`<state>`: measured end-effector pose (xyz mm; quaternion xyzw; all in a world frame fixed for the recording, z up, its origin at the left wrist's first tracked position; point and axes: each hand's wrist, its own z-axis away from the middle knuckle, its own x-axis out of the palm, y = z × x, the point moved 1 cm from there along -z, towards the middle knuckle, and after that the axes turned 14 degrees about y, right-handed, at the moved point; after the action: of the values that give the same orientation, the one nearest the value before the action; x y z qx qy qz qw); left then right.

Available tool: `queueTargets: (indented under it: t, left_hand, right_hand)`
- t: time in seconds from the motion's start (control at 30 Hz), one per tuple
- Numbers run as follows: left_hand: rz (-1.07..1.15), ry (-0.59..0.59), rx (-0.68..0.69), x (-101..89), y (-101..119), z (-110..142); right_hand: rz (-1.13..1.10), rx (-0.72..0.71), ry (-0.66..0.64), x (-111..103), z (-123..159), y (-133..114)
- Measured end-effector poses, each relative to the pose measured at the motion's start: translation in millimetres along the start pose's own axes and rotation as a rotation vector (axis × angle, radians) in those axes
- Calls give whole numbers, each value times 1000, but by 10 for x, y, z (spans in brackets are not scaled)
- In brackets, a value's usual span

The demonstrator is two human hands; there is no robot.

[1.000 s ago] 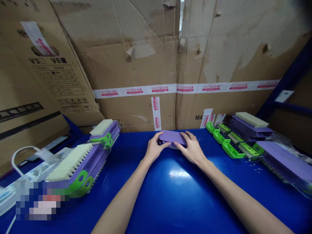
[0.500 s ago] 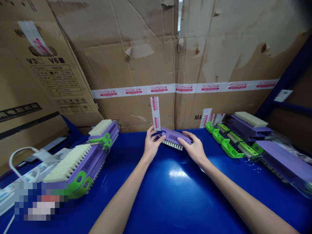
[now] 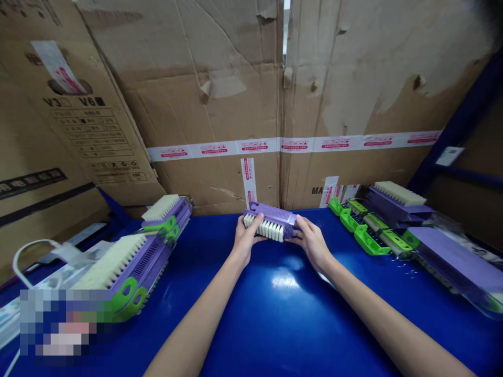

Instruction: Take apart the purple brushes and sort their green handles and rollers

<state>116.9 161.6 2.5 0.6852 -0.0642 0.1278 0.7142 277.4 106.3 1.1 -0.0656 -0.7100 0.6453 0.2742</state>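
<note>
A purple scrubbing brush (image 3: 271, 213) with rows of cream bristles is held above the blue table, its bristles turned partly toward me. My left hand (image 3: 247, 235) grips its left end, thumb pressed over the bristles. At the opposite end, my right hand (image 3: 310, 238) holds the brush between thumb and fingers. Some fingertips of both hands are hidden behind or under it.
On the left lie more purple brushes with green ends (image 3: 129, 267), beside a white cable (image 3: 33, 241). To the right are green parts (image 3: 367, 238) and purple brushes (image 3: 451, 256) in clear plastic. Cardboard (image 3: 216, 115) walls the back of the blue table (image 3: 267, 324).
The brush has been rolled so more bristles face me. My left thumb has shifted onto the bristles, and my right hand has moved out to the right end.
</note>
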Motion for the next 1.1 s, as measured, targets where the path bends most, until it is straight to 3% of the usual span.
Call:
queueTargets:
  t: [0.1,0.2,0.4,0.6,0.87,1.1]
  left_hand:
    - [19,6,-155,-50,-15,-37]
    - [-8,-3,-204,-84,-22,-66]
    - [-79,-50,-198,-107,49,-64]
    - [-143,-277,-223,-196,82,-114]
    - [-183,-445,-203,-355,93,-203]
    - [-400,-435,-152,-406,120,-226]
  right_hand:
    - [26,5,-6,6,14,11]
    - [65,40,-17,11,30,33]
    - [90,77,-33,16,33,28]
    - [118,193,11,-28,3,20]
    - [167,363,20,-5,38,0]
    - [162,439,15,14,50,4]
